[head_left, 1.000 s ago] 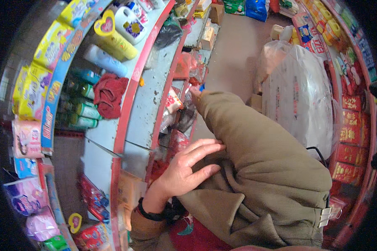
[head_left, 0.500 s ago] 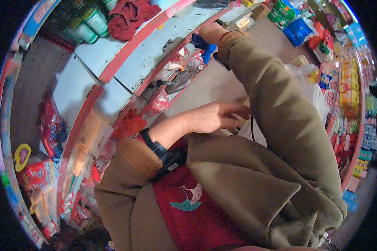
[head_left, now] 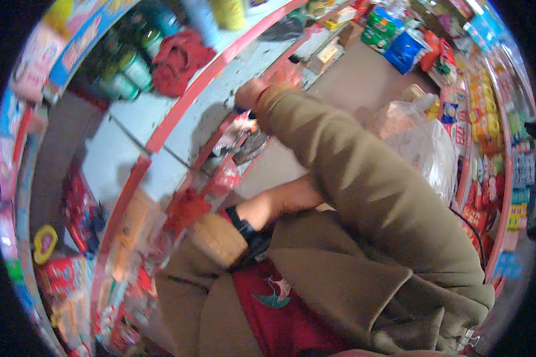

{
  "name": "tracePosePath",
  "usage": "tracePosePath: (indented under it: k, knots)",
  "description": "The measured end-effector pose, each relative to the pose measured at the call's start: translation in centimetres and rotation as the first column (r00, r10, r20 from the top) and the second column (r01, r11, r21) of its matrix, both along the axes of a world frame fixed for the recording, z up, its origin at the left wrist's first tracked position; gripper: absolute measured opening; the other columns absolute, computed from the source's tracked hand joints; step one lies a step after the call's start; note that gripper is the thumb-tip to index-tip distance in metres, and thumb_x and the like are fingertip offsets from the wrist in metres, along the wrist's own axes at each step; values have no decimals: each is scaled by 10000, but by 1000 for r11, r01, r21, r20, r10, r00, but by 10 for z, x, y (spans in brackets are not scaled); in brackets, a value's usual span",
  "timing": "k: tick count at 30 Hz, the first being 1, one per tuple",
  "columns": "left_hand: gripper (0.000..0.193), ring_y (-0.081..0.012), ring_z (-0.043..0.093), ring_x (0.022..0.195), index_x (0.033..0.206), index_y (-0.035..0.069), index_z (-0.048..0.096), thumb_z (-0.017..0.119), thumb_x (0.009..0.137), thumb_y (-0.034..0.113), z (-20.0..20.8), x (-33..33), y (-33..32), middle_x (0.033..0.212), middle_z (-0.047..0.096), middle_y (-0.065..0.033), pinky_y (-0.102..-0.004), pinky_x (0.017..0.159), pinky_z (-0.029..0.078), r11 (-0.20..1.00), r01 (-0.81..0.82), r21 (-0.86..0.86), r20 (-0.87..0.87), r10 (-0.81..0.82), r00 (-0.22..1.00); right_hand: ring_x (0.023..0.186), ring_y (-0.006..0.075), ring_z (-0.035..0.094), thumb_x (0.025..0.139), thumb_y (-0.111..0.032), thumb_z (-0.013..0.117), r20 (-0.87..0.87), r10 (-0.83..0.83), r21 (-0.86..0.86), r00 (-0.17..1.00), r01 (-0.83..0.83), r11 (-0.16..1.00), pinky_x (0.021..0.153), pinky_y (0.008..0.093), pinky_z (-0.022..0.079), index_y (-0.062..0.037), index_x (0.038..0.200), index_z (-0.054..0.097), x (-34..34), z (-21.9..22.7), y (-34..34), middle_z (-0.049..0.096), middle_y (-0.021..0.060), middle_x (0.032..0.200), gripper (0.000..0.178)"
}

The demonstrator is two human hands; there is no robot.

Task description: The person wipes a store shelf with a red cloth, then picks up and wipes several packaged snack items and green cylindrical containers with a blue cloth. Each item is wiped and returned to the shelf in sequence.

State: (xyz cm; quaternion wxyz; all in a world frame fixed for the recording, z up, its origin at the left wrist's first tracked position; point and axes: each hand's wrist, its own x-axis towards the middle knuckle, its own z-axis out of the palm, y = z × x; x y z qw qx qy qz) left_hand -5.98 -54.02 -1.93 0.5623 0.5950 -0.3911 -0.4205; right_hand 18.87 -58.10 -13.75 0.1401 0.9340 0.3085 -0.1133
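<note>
My right hand (head_left: 251,94) is stretched out to the pale, dark-spotted shelf, close by its red front edge. Its fingers look closed, with a dark blue bit of cloth (head_left: 242,110) showing just under them; most of the cloth is hidden. My left hand (head_left: 307,191) crosses under my right sleeve, which covers its fingers, so I cannot see whether it holds anything. A black band (head_left: 242,221) is round my left wrist. On the shelf (head_left: 178,128), farther left, a crumpled red cloth (head_left: 181,62) lies beside green bottles (head_left: 136,70).
Below the shelf edge are packets and red plastic bags (head_left: 187,208). Clear plastic bags (head_left: 420,152) stand to my right, in front of a shelf of yellow packs (head_left: 485,116). Green and blue bags (head_left: 406,50) sit at the far right. Cardboard (head_left: 330,56) lies at the far end.
My right hand has swung left and toward me, to the shelf edge, with the blue cloth. My left hand has slid under the right sleeve, hiding its fingers. The view has shifted a little.
</note>
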Motion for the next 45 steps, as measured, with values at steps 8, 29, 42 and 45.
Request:
tracePosePath:
  k: [8,29,42,45]
  knots:
    - [472,-288,427,1286,1324,48,530,612,881,189,-33,-17,52,1373,502,-137,-395,1111,295,937,42,346,87,-76,993,808,234,695,830,-267,644,-58,131,49,990,-129,990,629,402,535,-164,905,768,-60,-76,74,727,55,904,177]
    - [444,-288,471,1326,1338,45,559,516,897,81,18,-48,62,1412,536,-131,-349,1115,353,889,-161,429,-187,262,947,833,286,693,812,-210,639,-224,349,154,910,-320,935,668,421,545,-115,926,749,-153,-80,99,722,101,913,185]
    - [429,-270,491,1304,1333,30,561,501,943,197,-23,-35,65,1391,552,-144,-363,1103,363,904,-67,422,-42,93,995,848,317,693,800,-175,636,-317,437,153,842,-409,900,692,434,551,-84,939,738,-176,-85,105,719,130,918,194]
    - [432,-266,496,1299,1332,26,562,498,954,224,-23,-34,64,1386,556,-147,-366,1100,366,905,-54,422,-21,69,997,852,325,692,798,-167,636,-334,468,150,818,-444,883,698,437,553,-77,942,735,-181,-82,105,719,136,919,197]
